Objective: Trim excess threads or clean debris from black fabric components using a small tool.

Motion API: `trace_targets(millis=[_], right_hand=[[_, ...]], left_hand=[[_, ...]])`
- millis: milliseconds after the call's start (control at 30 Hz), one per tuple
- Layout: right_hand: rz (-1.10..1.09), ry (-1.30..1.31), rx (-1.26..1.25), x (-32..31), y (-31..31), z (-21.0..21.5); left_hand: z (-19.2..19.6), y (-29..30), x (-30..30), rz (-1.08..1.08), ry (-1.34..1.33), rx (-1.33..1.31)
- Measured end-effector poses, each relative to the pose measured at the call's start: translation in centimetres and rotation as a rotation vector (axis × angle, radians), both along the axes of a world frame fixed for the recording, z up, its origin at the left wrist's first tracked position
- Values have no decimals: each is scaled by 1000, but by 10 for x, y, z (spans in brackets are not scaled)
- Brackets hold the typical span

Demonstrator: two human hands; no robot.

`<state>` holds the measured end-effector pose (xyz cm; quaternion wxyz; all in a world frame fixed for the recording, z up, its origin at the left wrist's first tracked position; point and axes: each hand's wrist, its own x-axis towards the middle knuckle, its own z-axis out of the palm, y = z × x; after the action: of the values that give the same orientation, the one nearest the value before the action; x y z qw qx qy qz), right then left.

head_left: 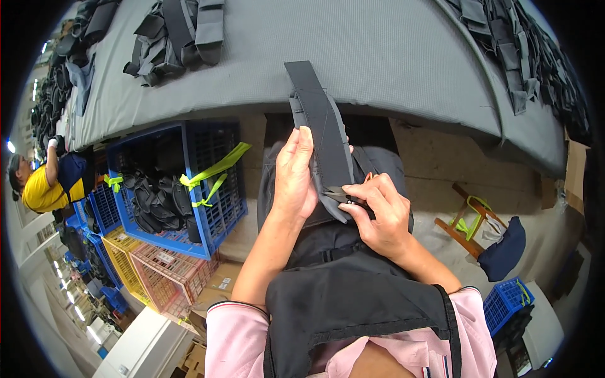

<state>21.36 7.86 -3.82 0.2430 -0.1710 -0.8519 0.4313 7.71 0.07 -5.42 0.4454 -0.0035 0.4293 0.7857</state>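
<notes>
My left hand grips the left edge of a long dark grey padded strap piece that stands upright over my lap. My right hand holds small metal snips whose blades touch the lower end of the strap. More dark fabric lies across my lap under both hands. I wear a black apron over a pink shirt.
A grey padded table spans the top, with piles of dark strap parts at its left and right. A blue crate of black parts stands to my left, more crates below it. Another person in yellow works far left. A wooden stool stands right.
</notes>
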Motion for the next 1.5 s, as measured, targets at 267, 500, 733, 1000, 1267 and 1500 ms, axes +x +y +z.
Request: trace_targets(millis=[267, 500, 733, 1000, 1267, 1500], right_hand=[[-50, -68, -114, -1, -4, 2], [-27, 7, 114, 1, -2, -3], [-19, 12, 39, 1, 3, 3], [-37, -74, -171, -12, 26, 5], [39, 21, 91, -19, 26, -2], [-76, 3, -19, -11, 23, 4]], left_hand=[[1, -1, 1, 7, -28, -58], [5, 0, 2, 8, -24, -84], [5, -2, 2, -1, -23, -82], [0, -13, 4, -18, 20, -86], [6, -14, 6, 5, -48, -107], [12, -10, 6, -26, -93, -104]])
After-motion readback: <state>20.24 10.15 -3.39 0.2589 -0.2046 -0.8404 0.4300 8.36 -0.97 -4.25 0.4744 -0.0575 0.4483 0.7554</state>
